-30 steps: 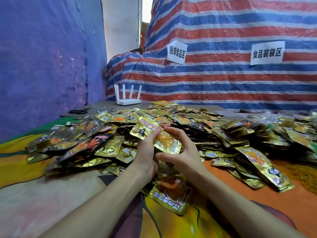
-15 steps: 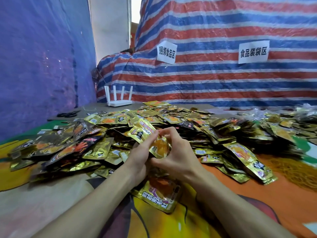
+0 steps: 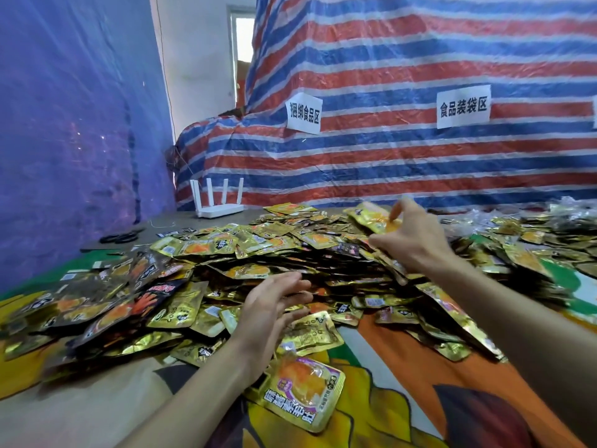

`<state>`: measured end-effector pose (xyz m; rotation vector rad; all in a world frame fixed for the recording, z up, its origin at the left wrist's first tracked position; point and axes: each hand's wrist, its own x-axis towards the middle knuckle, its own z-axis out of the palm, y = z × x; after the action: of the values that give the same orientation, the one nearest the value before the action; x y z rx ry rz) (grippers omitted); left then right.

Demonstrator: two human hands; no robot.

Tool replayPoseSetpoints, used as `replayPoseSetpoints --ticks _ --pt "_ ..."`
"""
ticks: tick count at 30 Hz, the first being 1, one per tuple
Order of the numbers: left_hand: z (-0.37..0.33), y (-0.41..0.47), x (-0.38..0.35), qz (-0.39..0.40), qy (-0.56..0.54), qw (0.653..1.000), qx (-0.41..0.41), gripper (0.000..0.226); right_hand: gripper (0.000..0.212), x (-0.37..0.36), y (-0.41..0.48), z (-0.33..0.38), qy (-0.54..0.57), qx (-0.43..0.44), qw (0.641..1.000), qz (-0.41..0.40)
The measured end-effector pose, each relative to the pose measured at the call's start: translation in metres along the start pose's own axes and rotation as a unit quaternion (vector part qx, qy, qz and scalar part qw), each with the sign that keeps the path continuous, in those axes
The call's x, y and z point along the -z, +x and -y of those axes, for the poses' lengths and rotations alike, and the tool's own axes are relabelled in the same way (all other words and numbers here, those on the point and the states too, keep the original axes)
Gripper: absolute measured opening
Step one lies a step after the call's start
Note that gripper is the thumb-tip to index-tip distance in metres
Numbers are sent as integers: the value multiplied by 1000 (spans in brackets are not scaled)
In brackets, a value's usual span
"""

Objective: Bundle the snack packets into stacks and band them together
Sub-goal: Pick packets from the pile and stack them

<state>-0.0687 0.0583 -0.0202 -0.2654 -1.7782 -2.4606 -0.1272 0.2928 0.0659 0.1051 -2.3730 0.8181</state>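
- Across the middle and far side of the tablecloth (image 3: 403,367): a heap of snack packets (image 3: 258,253) in gold and dark foil, loose and overlapping, facing every way.
- Right hand (image 3: 416,244): reached out over the far right of the heap, thumb and fingers pinching one gold packet (image 3: 374,218) by its edge. The packet is lifted clear of those below it, and the index finger sticks up.
- Left hand (image 3: 271,308): held over the near edge of the heap, palm turned inward, fingers straight and relaxed, gripping nothing.
- Near packet (image 3: 303,396): gold with a purple border, lying face up on the cloth just beside the left forearm and apart from the heap. Whether others lie under it cannot be told.
- Work done: no banded stack shows anywhere in view, and no bands are visible.
- Work left, as judged: nearly all of it. The current step appears to be collecting single packets for a stack; squaring and banding are yet to come.
- Other items: a white router (image 3: 216,202) and scissors (image 3: 121,237) at the far left, two paper signs (image 3: 303,114) on the striped tarp (image 3: 420,163), and clear plastic bags (image 3: 568,205) at the far right.
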Motion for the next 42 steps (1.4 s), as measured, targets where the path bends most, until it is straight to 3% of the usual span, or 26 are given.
replayPoseSetpoints --ticks 6,10,13,19,23,26,30,34,37,42 --pt "5 -2 -3 40 96 994 -21 40 42 9 56 -42 -36 -133 989 -53" --pt "5 -2 -2 49 133 989 -44 24 44 -6 59 -61 -123 -197 973 10" --pt "3 -4 -1 62 143 986 -56 12 52 -13 52 -61 -205 -203 957 16" --pt "-4 -7 3 79 221 968 -90 8 45 -9 38 -40 -274 -165 947 2" --pt "-9 -10 6 122 371 915 -101 2 49 -16 15 -10 -190 -7 982 -22" --pt "-15 -13 6 155 423 888 -85 13 48 -27 -14 18 -70 102 987 100" --pt "-38 -15 17 194 534 819 -75 32 46 -45 -46 44 -16 151 939 309" --pt "-72 -19 47 234 606 760 1 52 46 -63 -58 57 -17 123 874 470" --pt "-94 -18 74 185 653 733 35 72 76 -63 -60 61 26 100 858 503" --pt "-96 -6 99 198 754 600 179 99 119 -74 -63 69 -115 133 828 532"
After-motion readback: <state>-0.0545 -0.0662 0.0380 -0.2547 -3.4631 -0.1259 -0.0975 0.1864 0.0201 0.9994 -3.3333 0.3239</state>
